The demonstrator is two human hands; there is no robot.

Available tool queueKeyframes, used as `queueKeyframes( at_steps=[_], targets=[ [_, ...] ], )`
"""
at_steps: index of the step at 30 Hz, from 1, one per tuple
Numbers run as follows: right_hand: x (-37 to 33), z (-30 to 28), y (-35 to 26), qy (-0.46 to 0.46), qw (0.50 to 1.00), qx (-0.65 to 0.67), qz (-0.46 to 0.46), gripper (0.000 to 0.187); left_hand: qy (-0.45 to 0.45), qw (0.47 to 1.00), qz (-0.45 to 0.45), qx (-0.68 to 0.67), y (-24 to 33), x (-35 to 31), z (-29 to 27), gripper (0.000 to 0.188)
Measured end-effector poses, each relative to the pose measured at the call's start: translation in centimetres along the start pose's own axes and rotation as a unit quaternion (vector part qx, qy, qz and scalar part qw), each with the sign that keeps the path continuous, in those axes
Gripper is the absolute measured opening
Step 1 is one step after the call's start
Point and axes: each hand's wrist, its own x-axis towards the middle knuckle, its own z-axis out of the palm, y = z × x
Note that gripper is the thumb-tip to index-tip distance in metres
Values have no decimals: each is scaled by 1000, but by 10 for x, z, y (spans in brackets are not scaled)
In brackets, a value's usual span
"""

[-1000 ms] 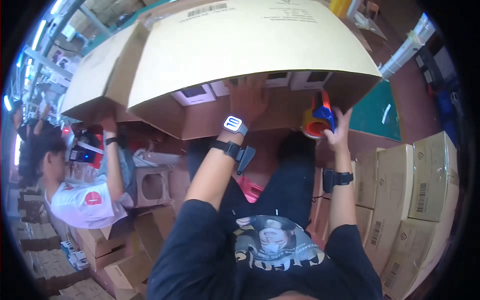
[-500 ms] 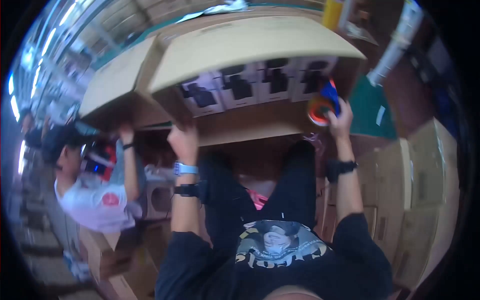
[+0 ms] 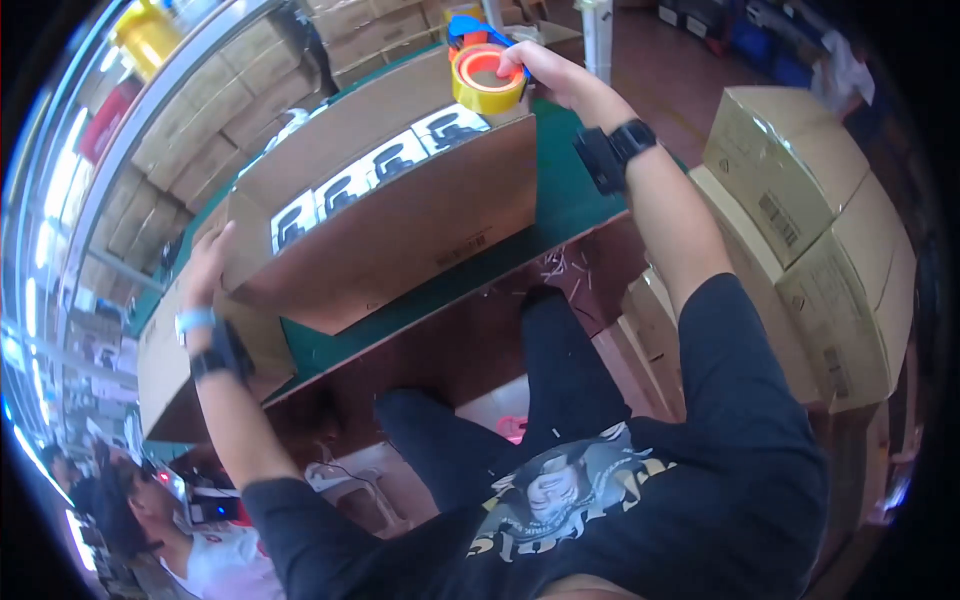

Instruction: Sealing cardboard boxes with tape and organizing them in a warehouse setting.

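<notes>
A large cardboard carton (image 3: 400, 258) stands open-topped on the green-topped table. Inside it sits a row of several white boxes (image 3: 392, 162) printed with dark pictures. My right hand (image 3: 555, 75) is closed on a tape dispenser (image 3: 487, 80) with a blue and orange body and a yellow tape roll, raised over the carton's far right corner. At the carton's left end is my left hand (image 3: 207, 262), its fingers stretched out along the cardboard edge. Part of that hand's contact with the carton is hidden.
A second carton (image 3: 215, 350) is beside the first on the left. Stacked closed cartons (image 3: 800, 230) rise at my right. The green table surface (image 3: 575, 180) shows around the carton. A co-worker (image 3: 150, 510) is at the lower left, and white scraps (image 3: 562, 268) lie by the table edge.
The carton, whose opening faced me, now has its opening upward. My right hand has moved up and left with the tape dispenser. My left hand has shifted to the carton's left end.
</notes>
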Motion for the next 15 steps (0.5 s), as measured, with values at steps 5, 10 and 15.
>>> queueKeyframes(
  at_steps=[5,10,15],
  targets=[
    [-53,-18,60,26,950,274,-148,57,226,965,116,65,28,-110,35,56],
    [-50,9,174,6,742,629,-233,73,264,861,334,279,87,-153,144,62],
    [-61,73,201,35,767,612,-191,78,233,847,270,395,87,-111,181,74]
  ],
)
